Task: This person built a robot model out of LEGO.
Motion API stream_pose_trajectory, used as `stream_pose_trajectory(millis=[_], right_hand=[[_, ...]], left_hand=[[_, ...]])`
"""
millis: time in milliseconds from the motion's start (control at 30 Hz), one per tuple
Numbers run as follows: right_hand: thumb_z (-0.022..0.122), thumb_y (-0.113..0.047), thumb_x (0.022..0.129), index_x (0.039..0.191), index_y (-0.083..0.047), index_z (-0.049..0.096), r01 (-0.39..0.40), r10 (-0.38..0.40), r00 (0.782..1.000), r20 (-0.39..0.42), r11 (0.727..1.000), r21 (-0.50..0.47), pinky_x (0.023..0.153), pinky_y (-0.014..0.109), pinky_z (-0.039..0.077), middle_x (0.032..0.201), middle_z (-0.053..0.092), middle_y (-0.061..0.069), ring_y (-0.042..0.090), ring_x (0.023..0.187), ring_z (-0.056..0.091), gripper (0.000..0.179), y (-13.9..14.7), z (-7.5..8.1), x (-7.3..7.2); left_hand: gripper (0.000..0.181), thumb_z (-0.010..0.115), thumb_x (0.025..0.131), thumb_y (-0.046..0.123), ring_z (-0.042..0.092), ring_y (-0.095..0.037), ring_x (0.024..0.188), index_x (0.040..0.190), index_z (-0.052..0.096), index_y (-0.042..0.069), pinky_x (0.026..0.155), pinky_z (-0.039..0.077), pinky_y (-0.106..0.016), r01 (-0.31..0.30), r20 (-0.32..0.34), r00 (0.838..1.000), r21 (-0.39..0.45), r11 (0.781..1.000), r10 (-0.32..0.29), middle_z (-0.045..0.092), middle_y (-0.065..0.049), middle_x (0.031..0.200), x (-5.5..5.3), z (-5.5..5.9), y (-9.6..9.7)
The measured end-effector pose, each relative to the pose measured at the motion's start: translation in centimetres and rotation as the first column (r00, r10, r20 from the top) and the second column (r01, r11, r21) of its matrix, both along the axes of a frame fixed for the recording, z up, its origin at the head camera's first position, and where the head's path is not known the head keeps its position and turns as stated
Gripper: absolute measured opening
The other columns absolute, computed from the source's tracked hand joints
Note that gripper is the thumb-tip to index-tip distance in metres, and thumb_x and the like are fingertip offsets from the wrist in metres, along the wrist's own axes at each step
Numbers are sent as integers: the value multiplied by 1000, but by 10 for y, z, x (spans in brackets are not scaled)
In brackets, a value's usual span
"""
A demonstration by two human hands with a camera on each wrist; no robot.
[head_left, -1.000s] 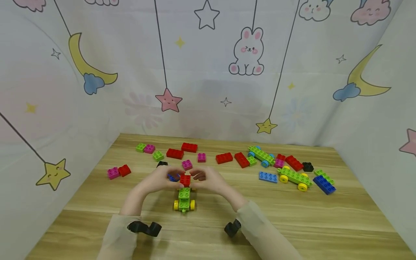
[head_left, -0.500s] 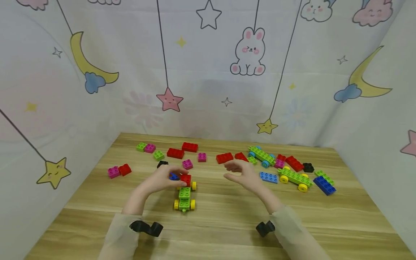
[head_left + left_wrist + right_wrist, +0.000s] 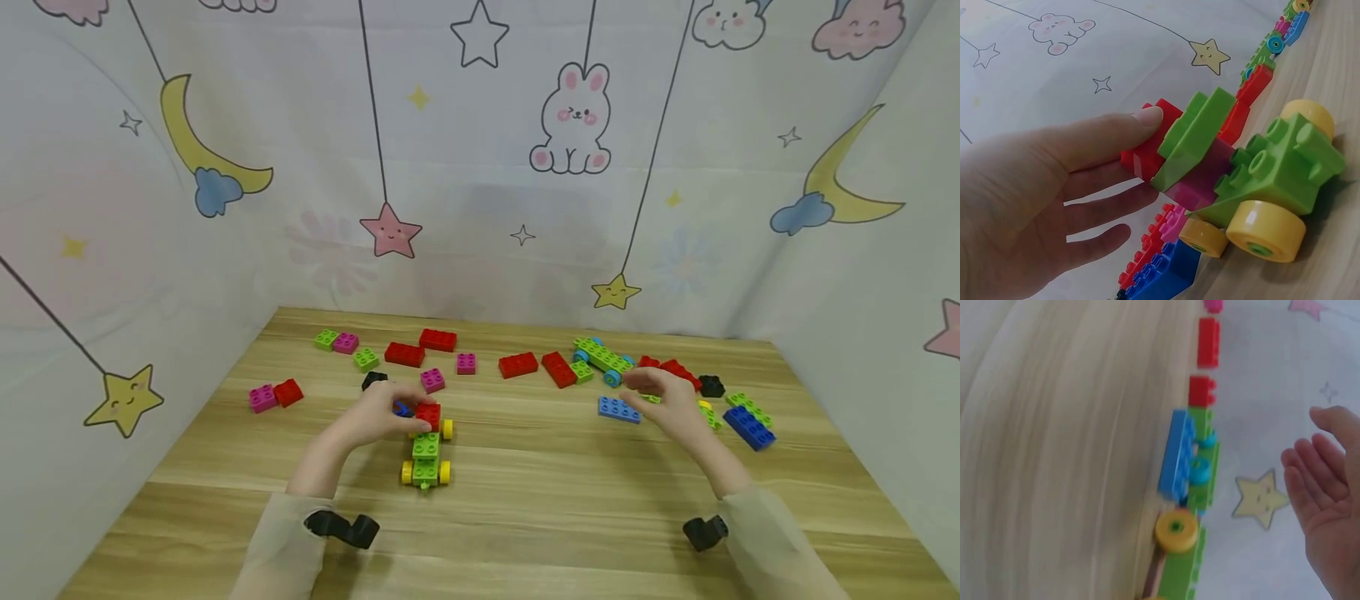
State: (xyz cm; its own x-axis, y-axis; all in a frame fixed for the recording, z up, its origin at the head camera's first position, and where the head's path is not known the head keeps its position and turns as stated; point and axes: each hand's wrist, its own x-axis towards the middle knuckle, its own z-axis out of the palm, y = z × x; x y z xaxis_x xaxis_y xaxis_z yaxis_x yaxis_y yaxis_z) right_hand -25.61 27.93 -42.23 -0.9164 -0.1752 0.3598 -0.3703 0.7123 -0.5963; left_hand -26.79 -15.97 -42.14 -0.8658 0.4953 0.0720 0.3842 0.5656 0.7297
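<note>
In front of me stands a small brick car with a green wheeled base (image 3: 1285,172) and yellow wheels. Stacked on it are a magenta brick (image 3: 1200,178), a green brick (image 3: 1200,131) and a red brick (image 3: 428,417). My left hand (image 3: 375,414) pinches that red brick, thumb on its near side, while the other fingers stay spread. Over at the right, my right hand (image 3: 667,402) hovers with relaxed fingers and holds nothing. In the head view it covers much of a second green base (image 3: 1182,569) with yellow wheels. A light blue brick (image 3: 618,409) lies just left of it.
A green base with blue wheels (image 3: 603,358) sits farther back. Red bricks (image 3: 518,365), pink bricks (image 3: 466,363) and green bricks (image 3: 366,359) lie scattered along the back. A dark blue brick (image 3: 750,428) and a black piece (image 3: 712,386) are at the right. Behind hangs a printed curtain.
My right hand has left the brick car and moved right, to above the pieces there. My left hand stays at the red brick.
</note>
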Motion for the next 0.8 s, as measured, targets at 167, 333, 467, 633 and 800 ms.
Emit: stream_pose_trajectory(millis=[167, 333, 467, 633, 800], right_hand=[[71, -8, 89, 115, 6, 65, 69, -70, 997, 35, 997, 39, 85, 54, 54, 109, 69, 24, 40, 99, 67, 30, 28, 0, 5], [68, -13, 92, 121, 7, 61, 90, -97, 989, 112, 994, 69, 89, 54, 52, 115, 66, 26, 41, 105, 64, 36, 50, -3, 8], [67, -19, 94, 123, 7, 60, 94, -108, 980, 169, 991, 91, 91, 54, 51, 119, 64, 27, 43, 109, 62, 40, 63, -5, 6], [67, -22, 94, 126, 8, 58, 90, -116, 968, 224, 989, 119, 96, 59, 47, 124, 60, 30, 48, 115, 56, 45, 77, -5, 1], [67, -20, 93, 126, 10, 57, 68, -100, 968, 229, 987, 143, 99, 59, 45, 122, 61, 31, 49, 116, 55, 45, 86, -5, -4]], left_hand=[[33, 77, 85, 23, 63, -26, 97, 112, 72, 5, 84, 54, -40, -6, 13, 1000, -5, 1000, 6, 72, -8, 105, 0, 1, 0], [34, 77, 85, 23, 63, -27, 98, 113, 72, 4, 85, 55, -42, -6, 13, 1000, -16, 1000, 6, 71, -9, 107, 0, 3, 1], [35, 77, 85, 23, 63, -27, 98, 113, 71, 3, 85, 55, -44, 1, 10, 1000, -22, 1000, -1, 71, -11, 108, 1, 3, 1], [35, 76, 86, 22, 64, -26, 98, 114, 71, 2, 87, 55, -46, 2, 7, 1000, -29, 1000, -2, 70, -12, 109, 1, 3, 1], [35, 76, 86, 22, 63, -28, 98, 114, 71, 2, 87, 54, -47, 0, 4, 1000, -35, 999, 0, 70, -13, 110, 1, 3, 2]])
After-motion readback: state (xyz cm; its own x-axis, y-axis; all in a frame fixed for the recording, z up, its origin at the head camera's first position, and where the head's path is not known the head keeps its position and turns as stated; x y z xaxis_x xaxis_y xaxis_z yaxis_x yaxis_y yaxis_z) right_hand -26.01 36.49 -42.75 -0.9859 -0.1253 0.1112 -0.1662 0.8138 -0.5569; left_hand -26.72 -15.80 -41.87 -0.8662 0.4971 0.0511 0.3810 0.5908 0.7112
